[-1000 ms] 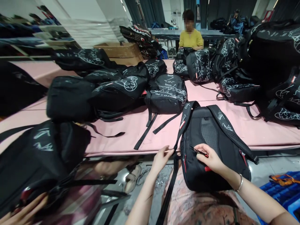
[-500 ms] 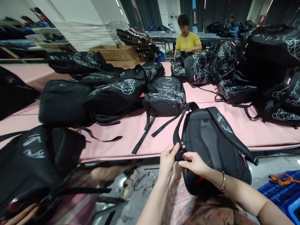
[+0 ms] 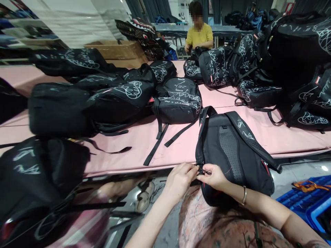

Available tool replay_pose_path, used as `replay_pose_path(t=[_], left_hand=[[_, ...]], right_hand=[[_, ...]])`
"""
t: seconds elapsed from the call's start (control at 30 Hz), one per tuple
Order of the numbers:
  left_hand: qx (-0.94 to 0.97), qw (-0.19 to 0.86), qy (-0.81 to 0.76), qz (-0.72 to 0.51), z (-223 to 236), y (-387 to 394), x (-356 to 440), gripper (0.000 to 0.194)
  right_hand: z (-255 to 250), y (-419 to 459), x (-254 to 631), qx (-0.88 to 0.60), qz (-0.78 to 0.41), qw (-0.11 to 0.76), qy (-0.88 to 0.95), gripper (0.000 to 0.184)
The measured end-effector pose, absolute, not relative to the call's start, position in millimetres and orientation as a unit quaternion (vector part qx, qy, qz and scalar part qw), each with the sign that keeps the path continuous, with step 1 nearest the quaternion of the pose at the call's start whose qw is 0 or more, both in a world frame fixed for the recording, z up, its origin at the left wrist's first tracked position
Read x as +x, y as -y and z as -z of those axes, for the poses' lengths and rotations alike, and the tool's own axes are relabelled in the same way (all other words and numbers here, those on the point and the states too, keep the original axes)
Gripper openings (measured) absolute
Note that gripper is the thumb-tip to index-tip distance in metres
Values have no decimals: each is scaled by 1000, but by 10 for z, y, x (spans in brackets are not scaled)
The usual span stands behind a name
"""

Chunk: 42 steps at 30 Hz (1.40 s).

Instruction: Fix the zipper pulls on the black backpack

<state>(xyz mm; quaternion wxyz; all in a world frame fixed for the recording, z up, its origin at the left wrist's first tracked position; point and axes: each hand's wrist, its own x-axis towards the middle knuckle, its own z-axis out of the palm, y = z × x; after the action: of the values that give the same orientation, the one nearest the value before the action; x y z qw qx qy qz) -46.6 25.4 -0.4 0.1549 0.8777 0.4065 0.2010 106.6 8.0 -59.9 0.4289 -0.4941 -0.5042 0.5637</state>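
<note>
A black backpack [image 3: 248,172] lies across the near edge of the pink counter [image 3: 178,155]; the left hand [image 3: 181,176] has its grip pinching the shoulder strap [image 3: 199,148] low down, the right hand [image 3: 215,177] holding a small dark tool [image 3: 206,171].

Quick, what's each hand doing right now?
Left hand: closed on the strap near its lower end; exact grip hidden.
Right hand: closed, holding a small dark tool.

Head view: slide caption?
Bare left hand and bare right hand close together at one edge of a black fabric backpack, by a pink table.
</note>
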Motion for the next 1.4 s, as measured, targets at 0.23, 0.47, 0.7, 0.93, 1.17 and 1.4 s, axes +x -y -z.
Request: replay_pose_path(t=[0.23,0.47,0.7,0.93,1.17,1.4], left_hand=[[610,573,-479,-264,-36,-385,-325,10],[445,743,-450,-219,1,-327,-325,29],[355,777,-460,-243,-8,-287,-295,32],[337,780,-457,-262,-27,-266,-271,32],[316,783,-469,-259,-14,-288,-231,22],[301,785,-480,-251,-32,-294,-119,16]], right_hand=[[509,-43,1203,-492,-549,409,538,20],[486,9,1370,-507,-545,372,555,24],[508,11,1374,-510,-544,371,554,26],[520,33,1375,-506,-572,377,524,27],[329,245,1540,-575,-340,440,600,18],[272,381,1698,-574,-76,283,765,23]])
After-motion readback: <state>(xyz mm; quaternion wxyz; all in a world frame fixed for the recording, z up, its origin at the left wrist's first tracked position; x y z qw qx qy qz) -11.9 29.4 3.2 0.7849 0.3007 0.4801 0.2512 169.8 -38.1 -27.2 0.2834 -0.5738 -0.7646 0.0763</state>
